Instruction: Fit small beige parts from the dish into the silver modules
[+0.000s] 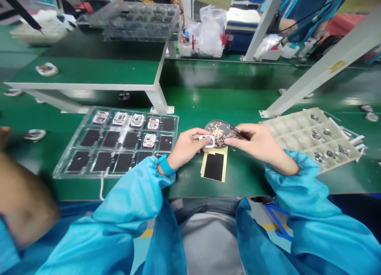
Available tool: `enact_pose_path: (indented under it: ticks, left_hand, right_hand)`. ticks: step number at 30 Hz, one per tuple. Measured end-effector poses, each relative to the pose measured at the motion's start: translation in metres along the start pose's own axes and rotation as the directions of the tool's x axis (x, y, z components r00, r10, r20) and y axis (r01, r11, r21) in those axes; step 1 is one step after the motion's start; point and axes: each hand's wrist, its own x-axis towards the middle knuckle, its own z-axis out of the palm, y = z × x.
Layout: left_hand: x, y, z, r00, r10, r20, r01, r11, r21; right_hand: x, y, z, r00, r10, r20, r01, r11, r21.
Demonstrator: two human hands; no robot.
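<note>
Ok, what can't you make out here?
All in the head view:
Small white-framed part: underside faces away, left hand covers an edge.
Slim black tool in the right hand: tip too small.
Tan bits in the round grey dish: too small to count.
Clear plastic tray: near-right corner hidden by the blue left sleeve.
Co-worker's bare arm: blurred, cut off by the left edge.
</note>
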Motion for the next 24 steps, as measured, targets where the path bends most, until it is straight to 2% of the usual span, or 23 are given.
enact_pose_path:
  ticks: [3, 5, 9, 13, 16, 24]
  left_hand:
    - [0.002, 0.000, 0.000, 0.997, 0.014, -0.073, -0.013, 1.000, 0.015]
    - [0.002, 0.001, 0.000, 0.995, 0.020, -0.096, -0.019, 1.000, 0.007]
    - [0.002, 0.003, 0.002, 0.993, 0.027, -0.112, -0.027, 1.000, 0.007]
    - [-0.001, 0.005, 0.003, 0.989, 0.096, -0.113, -0.083, 0.990, 0.116]
    - [-0.004, 0.005, 0.003, 0.988, 0.129, -0.082, -0.115, 0.982, 0.152]
    - [-0.006, 0.001, 0.007, 0.992, 0.119, 0.044, -0.120, 0.992, 0.032]
  right_hand:
    - [0.008, 0.009, 0.013, 0.986, -0.033, 0.165, 0.000, 0.980, 0.198]
    - [0.008, 0.015, 0.018, 0.978, -0.007, 0.208, -0.044, 0.969, 0.242]
    - [0.002, 0.023, 0.028, 0.978, 0.050, 0.204, -0.104, 0.959, 0.265]
    - [0.000, 0.025, 0.040, 0.977, 0.046, 0.209, -0.101, 0.960, 0.262]
    - [0.000, 0.026, 0.046, 0.982, 0.086, 0.166, -0.129, 0.956, 0.264]
    - [0.001, 0.028, 0.045, 0.981, 0.136, 0.141, -0.174, 0.937, 0.302]
